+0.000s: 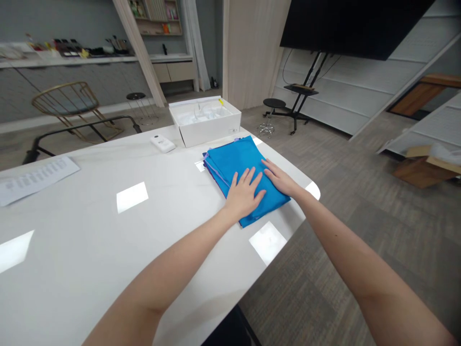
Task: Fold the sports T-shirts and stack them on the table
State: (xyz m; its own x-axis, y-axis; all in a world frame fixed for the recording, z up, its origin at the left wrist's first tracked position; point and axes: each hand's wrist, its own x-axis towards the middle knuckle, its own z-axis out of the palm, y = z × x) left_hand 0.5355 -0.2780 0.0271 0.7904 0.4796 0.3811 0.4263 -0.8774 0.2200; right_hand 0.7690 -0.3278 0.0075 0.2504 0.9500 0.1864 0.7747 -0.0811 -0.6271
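A folded bright blue cloth (234, 158) lies on top of a small stack near the right end of the white table (90, 254). Purple and dark edges of other folded fabric (213, 174) peek out along its left side. My left hand (245, 194) rests flat on the blue cloth with the fingers spread. Beside it, my right hand (279, 178) lies along the right edge of the cloth, fingers stretched out. Neither hand grips anything.
Behind the stack stands an open white box (211, 132) with clear plastic inside. A small white device (163, 143) lies left of it. Printed paper (36, 178) is at the far left. A black chair frame (82, 126) borders the table's far side.
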